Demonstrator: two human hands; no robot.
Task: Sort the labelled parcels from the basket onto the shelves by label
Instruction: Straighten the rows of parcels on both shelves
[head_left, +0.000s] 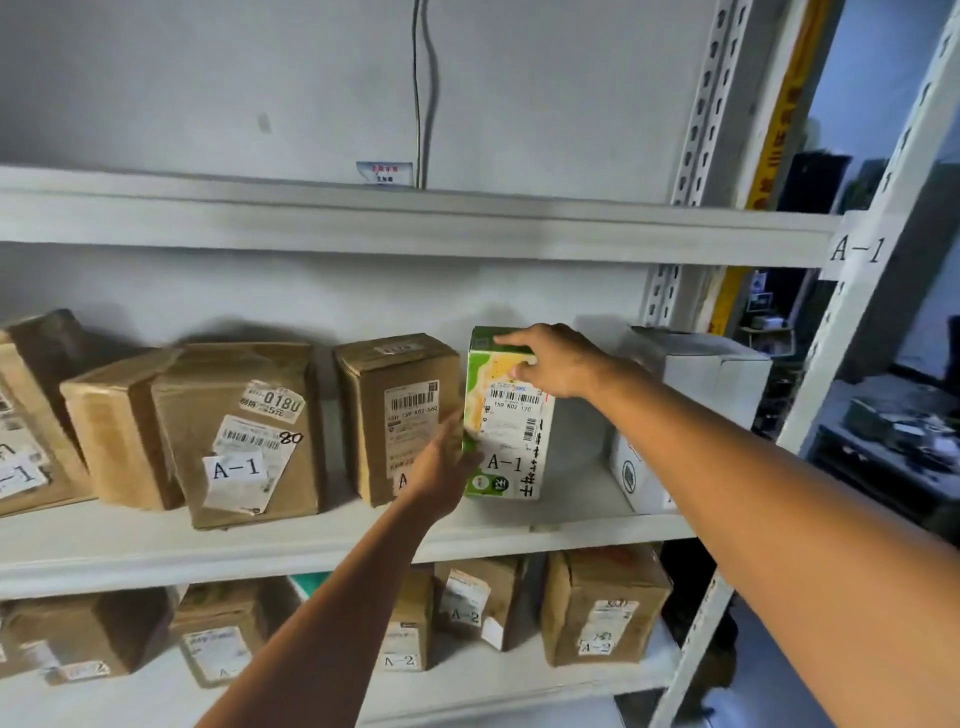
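My right hand (553, 361) gripped the top of the green A-1 parcel (511, 452), upright near the shelf (311, 545)'s right end between a brown box (400, 415) and a white box (691, 374), while my flat left hand (441, 467) pressed its side, seemingly to square it.

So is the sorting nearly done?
Partly. Done: brown boxes marked A-1 stand on the A-1 shelf, and A-2 boxes on the lower shelf. In hand: the green box, also marked A-1, sits on the A-1 shelf, with the right hand gripping its top and the left hand pressing its side. Left: letting go. The basket is out of view, so I cannot tell how many remain.
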